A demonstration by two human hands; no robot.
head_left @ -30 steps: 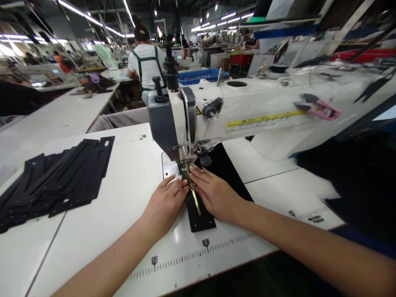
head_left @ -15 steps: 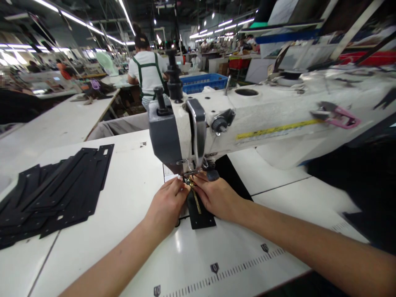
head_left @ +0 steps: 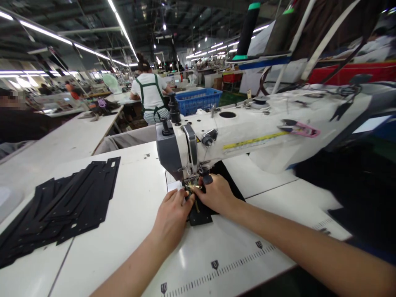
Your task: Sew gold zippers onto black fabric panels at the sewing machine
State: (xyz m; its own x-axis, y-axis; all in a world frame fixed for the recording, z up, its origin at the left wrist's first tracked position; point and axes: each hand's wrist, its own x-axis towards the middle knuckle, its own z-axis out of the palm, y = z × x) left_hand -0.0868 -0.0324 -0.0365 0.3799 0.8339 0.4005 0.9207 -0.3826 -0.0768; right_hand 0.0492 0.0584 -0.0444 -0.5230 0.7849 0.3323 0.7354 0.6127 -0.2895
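A black panel (head_left: 201, 218) with a gold-toothed zipper (head_left: 197, 206) lies under the needle area of the white sewing machine (head_left: 190, 144). At the zipper's left edge, the bunched fingers and thumb of my left hand (head_left: 173, 214) pinch it close to the presser foot. My right hand (head_left: 219, 194) is closed at the other side, thumb and fingers at the gold zipper pull (head_left: 195, 187). The exact hold of both fingertips is partly hidden. Black material (head_left: 230, 179) extends behind my right hand, beneath the machine arm.
Several black punched panels (head_left: 77, 198) are piled on the white table at left. Pink-handled thread snips (head_left: 300, 128) rest on the machine arm. Behind stand a blue basket (head_left: 198, 101) and a person in a white shirt (head_left: 150, 90). A ruler scale (head_left: 215, 266) marks the front edge.
The gold zipper pull now shows plainly, swung out to the right by my right fingers. My left hand has slid slightly along the zipper's edge. The camera view has tilted up.
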